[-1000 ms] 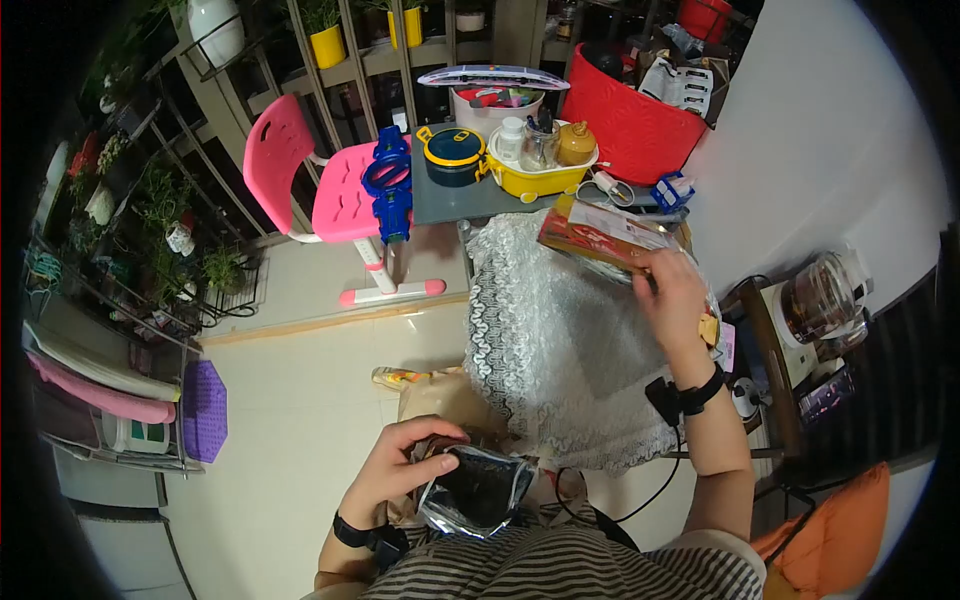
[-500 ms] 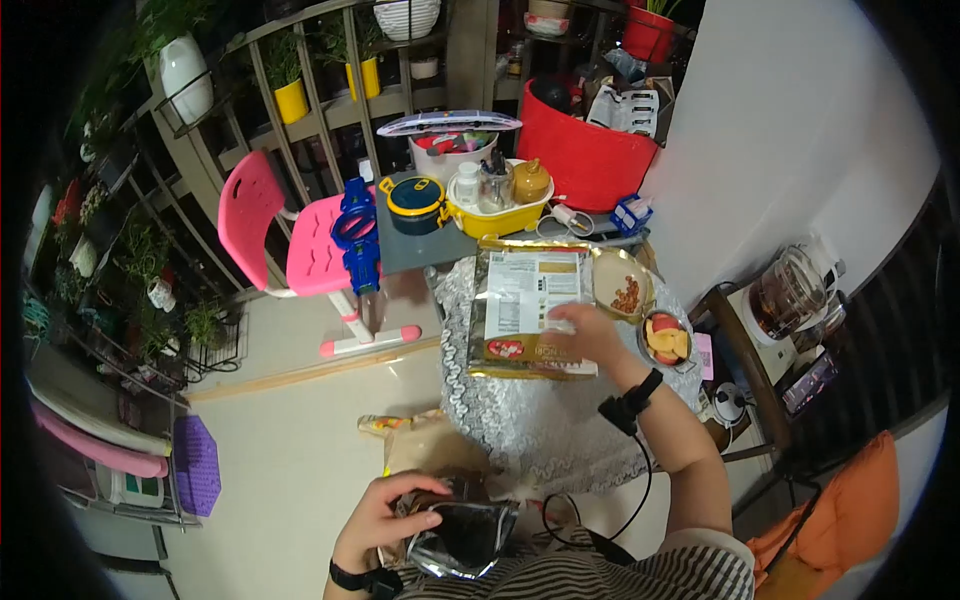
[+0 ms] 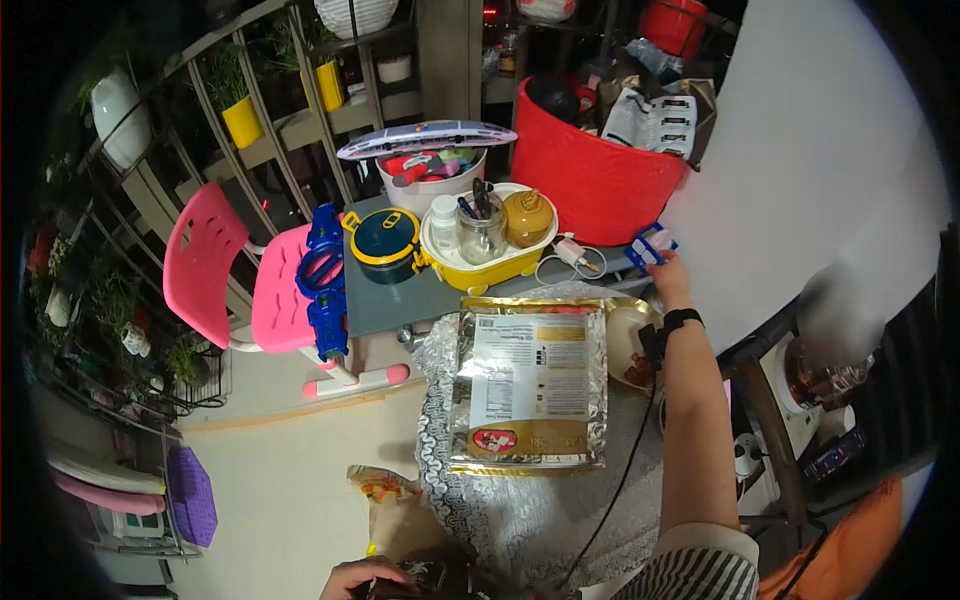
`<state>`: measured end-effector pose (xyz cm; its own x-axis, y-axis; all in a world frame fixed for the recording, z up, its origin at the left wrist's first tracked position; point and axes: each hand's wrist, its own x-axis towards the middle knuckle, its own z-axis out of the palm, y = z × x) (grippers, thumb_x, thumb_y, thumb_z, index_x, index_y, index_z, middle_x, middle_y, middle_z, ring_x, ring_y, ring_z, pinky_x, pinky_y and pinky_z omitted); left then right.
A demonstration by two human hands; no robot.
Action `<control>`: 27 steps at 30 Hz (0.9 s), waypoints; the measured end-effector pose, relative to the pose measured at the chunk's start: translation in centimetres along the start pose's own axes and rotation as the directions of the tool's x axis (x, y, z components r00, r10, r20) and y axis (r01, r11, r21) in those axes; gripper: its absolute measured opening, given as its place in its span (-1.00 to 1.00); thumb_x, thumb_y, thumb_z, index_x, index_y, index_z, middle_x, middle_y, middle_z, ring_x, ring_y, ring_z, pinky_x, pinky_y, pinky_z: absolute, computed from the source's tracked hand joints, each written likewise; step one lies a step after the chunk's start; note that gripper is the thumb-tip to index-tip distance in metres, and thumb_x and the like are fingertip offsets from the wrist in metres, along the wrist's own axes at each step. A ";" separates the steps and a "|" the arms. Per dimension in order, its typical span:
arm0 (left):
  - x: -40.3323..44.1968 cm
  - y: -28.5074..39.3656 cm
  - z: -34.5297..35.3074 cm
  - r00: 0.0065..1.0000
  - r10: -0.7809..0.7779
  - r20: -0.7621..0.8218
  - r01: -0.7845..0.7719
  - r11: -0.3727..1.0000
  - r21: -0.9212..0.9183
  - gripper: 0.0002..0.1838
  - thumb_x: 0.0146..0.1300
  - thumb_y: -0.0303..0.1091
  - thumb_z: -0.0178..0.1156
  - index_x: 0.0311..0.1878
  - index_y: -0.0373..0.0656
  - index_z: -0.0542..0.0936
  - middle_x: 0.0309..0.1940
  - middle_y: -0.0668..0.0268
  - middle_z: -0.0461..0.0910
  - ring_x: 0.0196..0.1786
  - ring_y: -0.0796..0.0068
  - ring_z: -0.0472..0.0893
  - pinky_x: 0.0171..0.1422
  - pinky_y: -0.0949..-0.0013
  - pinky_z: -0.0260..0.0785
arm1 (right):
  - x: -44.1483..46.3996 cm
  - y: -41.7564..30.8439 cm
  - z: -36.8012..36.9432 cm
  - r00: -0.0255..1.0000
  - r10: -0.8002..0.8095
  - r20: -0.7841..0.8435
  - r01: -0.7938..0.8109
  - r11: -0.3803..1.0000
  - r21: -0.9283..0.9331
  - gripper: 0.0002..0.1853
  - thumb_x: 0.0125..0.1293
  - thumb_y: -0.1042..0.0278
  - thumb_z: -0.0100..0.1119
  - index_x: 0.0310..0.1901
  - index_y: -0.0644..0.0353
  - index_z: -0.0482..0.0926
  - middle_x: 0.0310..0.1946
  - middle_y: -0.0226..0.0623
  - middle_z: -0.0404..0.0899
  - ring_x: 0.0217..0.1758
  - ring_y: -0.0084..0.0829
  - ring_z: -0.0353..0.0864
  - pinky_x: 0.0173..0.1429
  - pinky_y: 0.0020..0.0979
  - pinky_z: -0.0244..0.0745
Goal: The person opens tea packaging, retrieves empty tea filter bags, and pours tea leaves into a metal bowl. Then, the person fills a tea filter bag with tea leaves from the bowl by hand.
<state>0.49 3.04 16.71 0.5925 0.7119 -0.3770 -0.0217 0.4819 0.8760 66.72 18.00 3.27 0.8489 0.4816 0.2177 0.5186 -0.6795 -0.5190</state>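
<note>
Head view showed the right hand (image 3: pixel 668 275) reaching to the far right, its fingertips at the lower edge of a blue-and-white item (image 3: pixel 648 246); whether they had closed on it, I could not tell. That item sat at the right end of the gray worktop (image 3: pixel 390 302), near the wall and the white charger (image 3: pixel 570 250). The left hand (image 3: pixel 368 573), partly cut off by the bottom of the view, grasped a dark pouch (image 3: pixel 430 575), whose contents could not be made out.

On the worktop, a yellow tub (image 3: pixel 478 277) held a white bottle (image 3: pixel 444 225), a glass jar (image 3: pixel 481 245) with dark-handled tools standing in it, and an amber jar (image 3: pixel 527 218). To its left was a dark lidded pot (image 3: pixel 384 238) with yellow clasps. Behind, colorful pieces filled a white bucket (image 3: pixel 425 190), and a red bin (image 3: pixel 590 190) carried papers and bags.

Nearer, a flat foil packet (image 3: pixel 530 390), silver and gold with a printed white label, lay on the lace cloth (image 3: pixel 540 510). Cloth showed along the packet's left side and, more widely, below its near edge. Against its right side, a pale dish (image 3: pixel 625 335) held small brown pieces, partly hidden by the wrist strap.
</note>
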 end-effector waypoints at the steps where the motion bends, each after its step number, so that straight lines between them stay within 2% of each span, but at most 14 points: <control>1: 0.3 -0.1 -0.2 1.000 0.018 0.025 -0.019 0.999 0.026 -0.54 -0.02 -0.19 0.36 -0.14 -0.36 0.57 -0.20 0.16 0.58 -0.15 0.34 0.57 -0.02 0.37 0.38 | 0.4 0.2 0.7 1.000 -0.020 -0.002 0.020 1.000 -0.002 -0.49 0.00 0.24 0.46 0.05 0.11 0.61 -0.07 -0.09 0.68 0.04 -0.07 0.65 0.10 -0.14 0.54; 6: 0.9 -1.0 -1.1 0.998 0.021 0.055 -0.024 0.998 0.064 -0.51 -0.01 -0.13 0.39 -0.15 -0.35 0.56 -0.20 0.15 0.56 -0.16 0.32 0.56 -0.04 0.35 0.37 | 1.5 0.7 2.7 0.989 -0.068 -0.128 0.051 0.990 -0.133 -0.71 0.09 0.21 0.36 -0.26 0.26 0.64 -0.27 0.07 0.67 -0.13 0.07 0.66 -0.03 -0.03 0.54; 7: 0.7 -0.9 -1.2 0.998 0.016 0.064 -0.020 0.998 0.061 -0.51 0.00 -0.13 0.39 -0.14 -0.35 0.56 -0.20 0.16 0.56 -0.15 0.32 0.56 -0.03 0.35 0.37 | 1.1 0.3 2.7 0.990 -0.070 -0.123 0.054 0.990 -0.133 -0.71 0.09 0.21 0.36 -0.26 0.26 0.64 -0.27 0.07 0.67 -0.13 0.07 0.66 -0.03 -0.03 0.54; 9: 0.4 -0.9 -1.3 0.997 0.010 0.071 -0.014 0.998 0.056 -0.50 0.00 -0.13 0.40 -0.13 -0.35 0.56 -0.19 0.16 0.55 -0.14 0.32 0.55 -0.03 0.35 0.37 | 0.4 -0.3 2.2 0.972 -0.083 -0.222 0.064 0.994 -0.088 -0.76 0.11 0.22 0.34 -0.31 0.23 0.63 -0.31 0.03 0.67 -0.15 0.07 0.66 -0.05 -0.02 0.54; 13: -0.3 -0.8 -1.1 0.993 0.050 0.104 -0.059 0.995 0.079 -0.51 0.01 -0.15 0.39 -0.09 -0.34 0.55 -0.15 0.17 0.55 -0.12 0.34 0.55 -0.01 0.40 0.35 | -1.6 -1.8 -1.0 0.943 -0.149 -0.298 0.123 0.987 -0.107 -0.77 0.11 0.21 0.34 -0.35 0.19 0.61 -0.38 -0.04 0.67 -0.22 0.04 0.66 -0.12 -0.04 0.53; 15: -0.8 -0.8 -1.0 0.991 0.057 0.122 -0.064 0.997 0.052 -0.68 0.14 -0.32 0.27 -0.09 -0.33 0.55 -0.18 0.18 0.55 -0.15 0.37 0.53 -0.05 0.40 0.35 | -3.7 -3.2 -4.0 0.917 -0.231 -0.324 0.247 0.969 0.006 -0.78 0.11 0.21 0.33 -0.41 0.18 0.57 -0.44 -0.10 0.65 -0.27 0.02 0.64 -0.20 -0.05 0.50; 16: -0.5 -1.4 -2.2 0.984 0.064 0.168 -0.090 0.985 0.147 -0.59 0.03 -0.31 0.40 -0.09 -0.39 0.61 -0.13 0.07 0.64 -0.03 0.26 0.63 0.13 0.30 0.41 | -5.2 -4.0 -5.5 0.898 -0.275 -0.343 0.303 0.953 0.029 -0.76 0.11 0.21 0.34 -0.44 0.19 0.54 -0.51 -0.15 0.61 -0.37 -0.04 0.61 -0.30 -0.12 0.44; 17: -0.5 -1.7 -2.8 0.977 0.066 0.205 -0.120 0.958 0.262 -0.58 0.03 -0.28 0.40 -0.09 -0.38 0.61 -0.15 0.08 0.64 -0.04 0.26 0.63 0.11 0.29 0.41 | -6.9 -4.6 -7.3 0.898 -0.278 -0.340 0.306 0.951 0.031 -0.76 0.11 0.21 0.34 -0.44 0.19 0.54 -0.51 -0.15 0.61 -0.37 -0.04 0.61 -0.30 -0.12 0.44; 19: -1.2 -2.2 -3.1 0.975 0.055 0.216 -0.102 0.972 0.212 -0.61 0.12 -0.39 0.39 0.02 -0.29 0.60 -0.13 0.25 0.66 -0.03 0.46 0.60 0.10 0.38 0.40 | -12.8 -6.8 -11.6 0.924 -0.330 -0.193 0.362 0.919 0.158 -0.73 0.09 0.20 0.36 -0.46 0.21 0.51 -0.58 -0.20 0.53 -0.48 -0.16 0.54 -0.34 -0.20 0.39; 21: -1.6 -2.3 -3.0 0.978 0.092 0.189 -0.128 0.974 0.188 -0.61 0.12 -0.39 0.38 0.02 -0.30 0.60 -0.13 0.26 0.66 -0.03 0.48 0.60 0.12 0.39 0.40 | -18.3 -6.6 -13.8 0.912 -0.398 -0.101 0.410 0.890 0.197 -0.75 0.08 0.26 0.38 -0.44 0.22 0.51 -0.60 -0.26 0.47 -0.53 -0.30 0.45 -0.38 -0.30 0.35; 22: -1.6 -2.5 -3.3 0.974 0.128 0.186 -0.167 0.963 0.213 -0.61 0.12 -0.39 0.38 0.03 -0.30 0.59 -0.13 0.27 0.66 -0.02 0.48 0.59 0.14 0.39 0.40 | -21.5 -6.5 -14.6 0.904 -0.425 -0.045 0.418 0.857 0.301 -0.78 0.07 0.32 0.38 -0.44 0.22 0.52 -0.59 -0.27 0.46 -0.53 -0.34 0.44 -0.38 -0.34 0.35; 23: -2.2 -2.8 -3.2 0.985 0.127 0.118 -0.144 0.979 0.145 -0.61 0.14 -0.38 0.37 0.03 -0.30 0.59 -0.13 0.28 0.65 -0.01 0.48 0.59 0.15 0.39 0.39 | -25.1 -6.4 -15.3 0.891 -0.453 0.015 0.410 0.820 0.399 -0.81 0.06 0.37 0.39 -0.43 0.21 0.53 -0.57 -0.28 0.46 -0.52 -0.37 0.43 -0.38 -0.37 0.35; 25: -2.5 -3.0 -3.6 0.974 0.195 0.115 -0.213 0.962 0.172 -0.62 0.15 -0.37 0.35 0.02 -0.32 0.59 -0.11 0.28 0.64 0.00 0.48 0.58 0.17 0.39 0.38 | -31.6 -5.8 -16.6 0.796 -0.601 0.074 0.545 0.765 0.344 -0.84 0.03 0.44 0.39 -0.45 0.19 0.54 -0.54 -0.31 0.49 -0.51 -0.40 0.46 -0.37 -0.42 0.38; 27: -2.9 -3.1 -3.6 0.959 0.255 0.121 -0.269 0.956 0.120 -0.63 0.16 -0.37 0.34 0.01 -0.33 0.59 -0.10 0.29 0.63 0.00 0.49 0.57 0.17 0.40 0.37 | -37.6 -5.1 -16.7 0.767 -0.613 0.189 0.512 0.763 0.395 -0.84 -0.01 0.44 0.39 -0.43 0.16 0.55 -0.52 -0.33 0.50 -0.49 -0.35 0.51 -0.35 -0.39 0.44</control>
<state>-4.10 1.32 14.04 0.6606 0.7438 -0.1016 -0.0833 0.2072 0.9747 33.86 -5.87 11.54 0.3140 0.8907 0.3287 0.7901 -0.0533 -0.6106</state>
